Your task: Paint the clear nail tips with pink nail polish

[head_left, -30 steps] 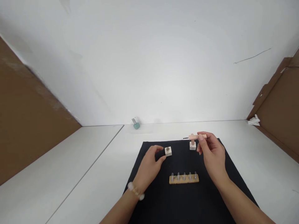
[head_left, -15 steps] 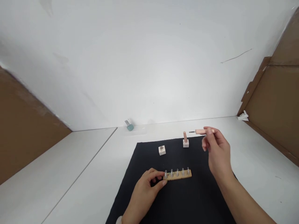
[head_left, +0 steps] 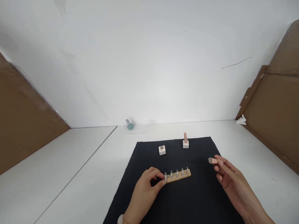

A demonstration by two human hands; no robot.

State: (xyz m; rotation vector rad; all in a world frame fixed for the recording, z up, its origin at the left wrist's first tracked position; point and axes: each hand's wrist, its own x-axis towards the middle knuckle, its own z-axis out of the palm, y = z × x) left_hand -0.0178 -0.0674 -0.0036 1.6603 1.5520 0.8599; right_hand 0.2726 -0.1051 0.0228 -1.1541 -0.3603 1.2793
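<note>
My left hand (head_left: 149,183) pinches the left end of a light wooden strip (head_left: 179,177) that lies on the black cloth. Several clear nail tips (head_left: 177,173) stand upright along the strip. Off to the right, above the cloth's right side, my right hand (head_left: 230,175) holds a pink nail polish brush cap (head_left: 213,161) between thumb and fingers. Its brush end faces left and toward the camera, so the bristles barely show. Behind the strip sits an uncapped white nail polish bottle (head_left: 162,151). A second white bottle with a pink cap (head_left: 185,143) stands farther right.
The black cloth (head_left: 144,158) covers part of the white table (head_left: 93,174). A teal bottle with a grey cap (head_left: 130,125) leans at the back wall, by a clear tray (head_left: 140,130). Crumpled white tissue (head_left: 241,120) lies in the right corner. Brown cardboard panels (head_left: 271,105) stand at both sides.
My right hand has moved down and slightly right with the brush cap, turning the brush from pointing left to pointing more toward the camera. My left hand stays on the strip.
</note>
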